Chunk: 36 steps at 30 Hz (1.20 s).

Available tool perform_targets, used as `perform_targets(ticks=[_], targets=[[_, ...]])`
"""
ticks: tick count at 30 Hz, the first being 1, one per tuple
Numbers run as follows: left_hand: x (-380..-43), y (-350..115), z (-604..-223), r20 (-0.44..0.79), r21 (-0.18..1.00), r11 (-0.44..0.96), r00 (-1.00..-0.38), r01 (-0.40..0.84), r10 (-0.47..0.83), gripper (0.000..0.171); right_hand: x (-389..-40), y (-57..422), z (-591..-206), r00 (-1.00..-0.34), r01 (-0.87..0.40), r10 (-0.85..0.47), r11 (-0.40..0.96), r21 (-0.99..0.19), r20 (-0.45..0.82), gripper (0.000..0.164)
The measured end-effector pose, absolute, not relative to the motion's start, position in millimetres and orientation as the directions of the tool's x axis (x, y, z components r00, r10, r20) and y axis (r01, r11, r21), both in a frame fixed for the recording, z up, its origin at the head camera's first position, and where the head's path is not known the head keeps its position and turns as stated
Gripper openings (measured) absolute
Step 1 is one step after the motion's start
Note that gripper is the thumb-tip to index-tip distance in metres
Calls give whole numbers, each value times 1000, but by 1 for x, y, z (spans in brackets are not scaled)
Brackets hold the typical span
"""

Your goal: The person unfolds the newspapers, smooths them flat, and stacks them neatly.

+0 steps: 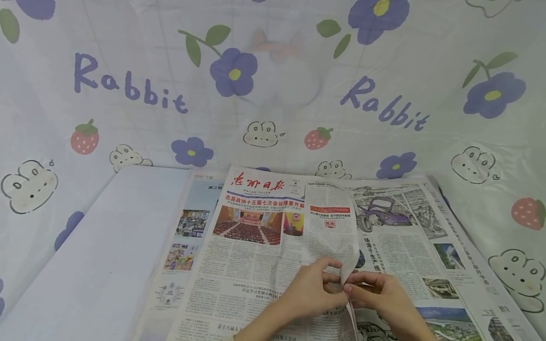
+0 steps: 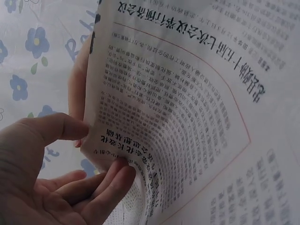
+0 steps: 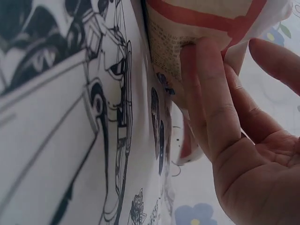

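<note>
An open newspaper (image 1: 251, 265) with a red masthead lies in front of me, its top page lifted along the right edge. My left hand (image 1: 313, 291) pinches that raised edge near the middle. Close beside it, my right hand (image 1: 379, 296) grips the same edge between thumb and fingers. In the left wrist view, the curved page (image 2: 187, 93) bends away from the left hand (image 2: 61, 183). The right wrist view has the right hand's fingers (image 3: 213, 93) against the lifted paper (image 3: 192, 28), above a page of car line drawings (image 3: 61, 122).
Left of the newspaper lies a large white sheet (image 1: 102, 246). Other newspaper pages (image 1: 443, 227) are spread beneath and to the right, with photos and a purple car. A plastic cover (image 1: 281, 104) printed with rabbits, flowers and strawberries rises behind and surrounds the papers.
</note>
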<state>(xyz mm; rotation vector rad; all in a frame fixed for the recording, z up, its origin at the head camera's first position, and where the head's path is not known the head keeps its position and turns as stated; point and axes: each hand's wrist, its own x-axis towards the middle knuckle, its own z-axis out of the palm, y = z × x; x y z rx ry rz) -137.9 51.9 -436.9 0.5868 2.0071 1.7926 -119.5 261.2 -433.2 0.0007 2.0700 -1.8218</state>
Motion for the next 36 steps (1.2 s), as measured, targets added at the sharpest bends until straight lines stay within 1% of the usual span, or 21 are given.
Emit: perform_targets(ticks=[5,11,16,20,23,26,28,30,31,33,36], targets=[[-136,54,-438,-30,992,117,-834,41,551,60,-120,260,-433,-917,253,-268,181,-950,-295,37],[-134,59,-441,-33,979,188,-837,84,547,62,-120,261,-434,-921,244,-250,227,-943,-298,37],[-135,60,-445,-28,976,199,-846,93,533,61,-120,263,-436,-914,253,-263,226,-941,-309,37],[-133,59,-447,3,975,193,-869,113,495,52,-120,260,-436,-917,242,-265,224,-944,-298,36],[-133,59,-449,28,971,199,-886,135,464,40,-120,258,-436,-937,233,-197,267,-935,-290,32],[-134,59,-449,67,964,203,-897,171,437,24,-119,257,-436,-955,252,-72,318,-914,-288,23],[-135,58,-448,100,958,202,-898,203,428,16,-120,257,-437,-956,281,13,322,-904,-292,19],[-137,57,-448,142,947,203,-892,249,430,13,-121,257,-437,-956,291,63,315,-904,-286,17],[-138,57,-447,160,939,208,-885,273,436,15,-122,258,-438,-957,289,70,312,-905,-282,18],[-140,56,-446,179,926,221,-871,307,458,21,-122,259,-439,-961,274,46,315,-909,-274,22],[-140,57,-445,174,906,258,-853,334,492,25,-122,263,-441,-962,230,-64,332,-915,-265,31]])
